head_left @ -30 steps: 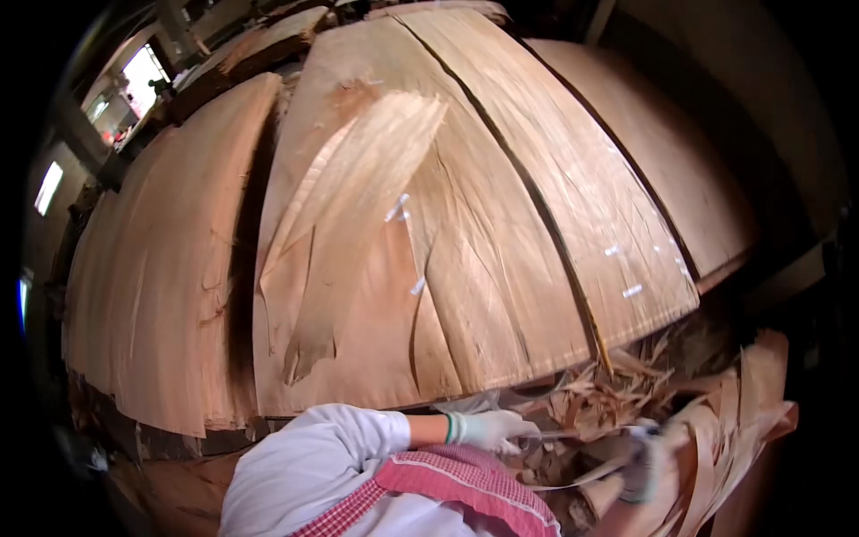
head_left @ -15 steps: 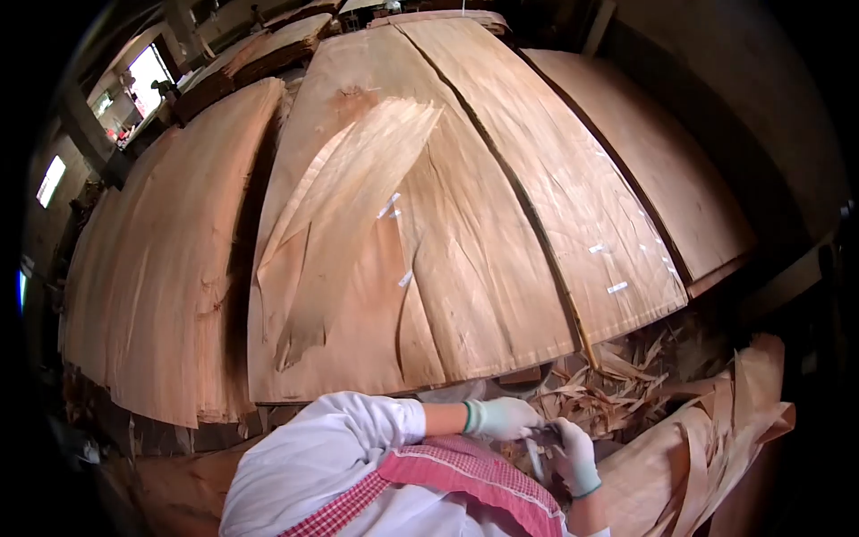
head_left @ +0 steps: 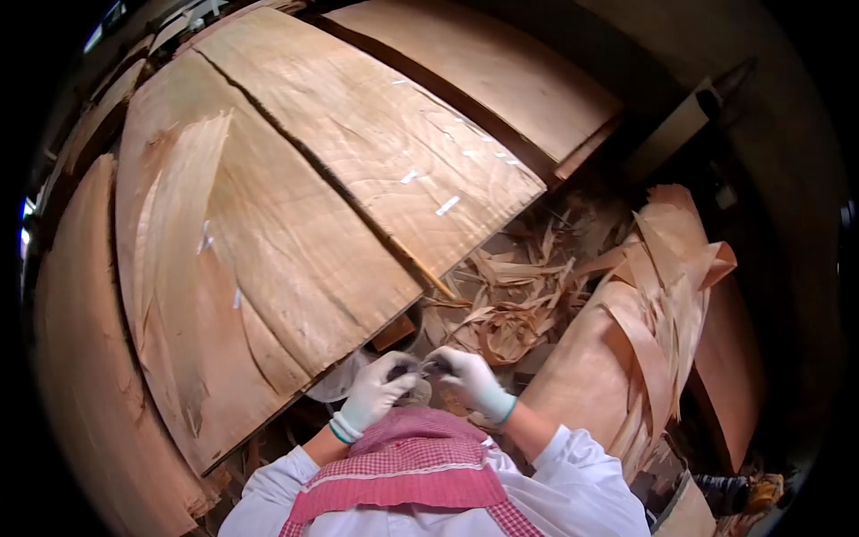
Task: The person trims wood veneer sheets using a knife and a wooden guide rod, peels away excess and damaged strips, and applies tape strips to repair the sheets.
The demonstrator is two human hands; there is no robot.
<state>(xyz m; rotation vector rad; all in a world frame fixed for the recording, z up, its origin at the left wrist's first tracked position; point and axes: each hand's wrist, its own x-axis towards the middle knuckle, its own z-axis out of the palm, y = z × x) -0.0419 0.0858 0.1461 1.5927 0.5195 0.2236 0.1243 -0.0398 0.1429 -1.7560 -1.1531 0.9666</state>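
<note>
My left hand [head_left: 380, 391], in a white glove with a green cuff, is held in front of the apron with its fingers curled closed. My right hand [head_left: 472, 383], gloved alike, is beside it with thumb and fingers pinched together. The fingertips of both look dark and almost meet; what is between them is too small to make out. A pale roundish thing [head_left: 419, 394] shows just under the left fingers, its kind unclear. Close ahead lies a stack of thin wood veneer sheets [head_left: 295, 295], its top sheet split and wrinkled. Neither hand touches the stack.
White tape pieces [head_left: 447, 206] stick to the right-hand veneer stack [head_left: 385, 134]. More stacks stand at far left [head_left: 80, 358] and back right [head_left: 501, 72]. Torn veneer scraps [head_left: 506, 322] litter the floor. A large veneer roll [head_left: 582, 358] with loose strips lies at right.
The view has turned right and down, so the stacks shift left. My hands have come in front of the apron. A white strip seen between them earlier no longer shows clearly.
</note>
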